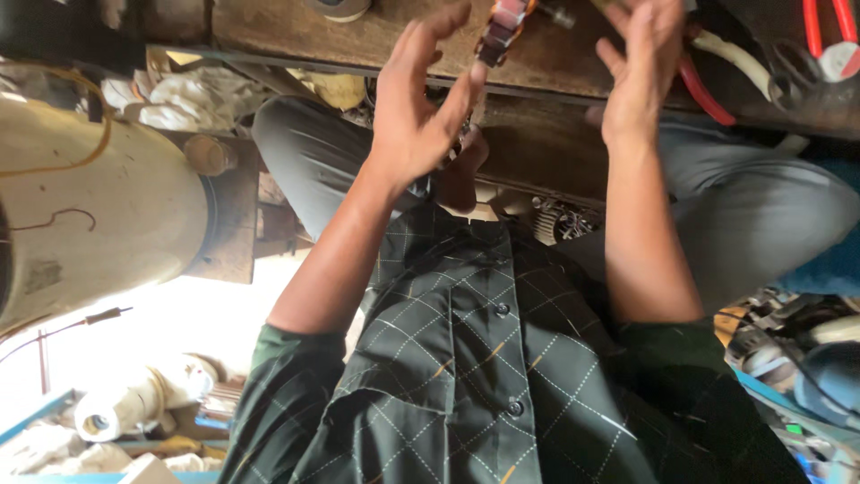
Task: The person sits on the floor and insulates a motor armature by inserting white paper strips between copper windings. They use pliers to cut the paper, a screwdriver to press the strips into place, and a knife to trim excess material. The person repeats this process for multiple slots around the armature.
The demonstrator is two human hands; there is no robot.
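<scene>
- Your left hand (417, 108) is hanging over the front edge of the wooden counter (555, 63), fingers (443, 22) spread wide and curled, gripping nothing.
- Left thumb tip is sitting just under a small reddish-brown wound coil part (500, 29); touching or only near, cannot tell from this angle.
- The coil part is sitting at the top of the view, between your two hands, over the counter top. Its upper end is running out of the picture.
- Your right hand (640, 76) is reaching over the counter, palm turned toward the coil part, fingers loosely open. Fingertips are cut off by the top edge, so cannot tell whether they are pinching anything.
- Red-handled pliers (708, 94) are lying on the counter just right of your right hand, with a pale cable (735, 56) beside them.
- A second red-handled tool (829, 31) is lying in the far right corner of the counter.
- You are sitting with your knees up against the counter, grey trousers (309, 152) and a dark green checked shirt (466, 358) filling the lower frame.
- A large cream cylinder (98, 215) is lying on its side to your left, thin wire trailing across it.
- A white roll (134, 403) is lying on the floor at lower left.
</scene>
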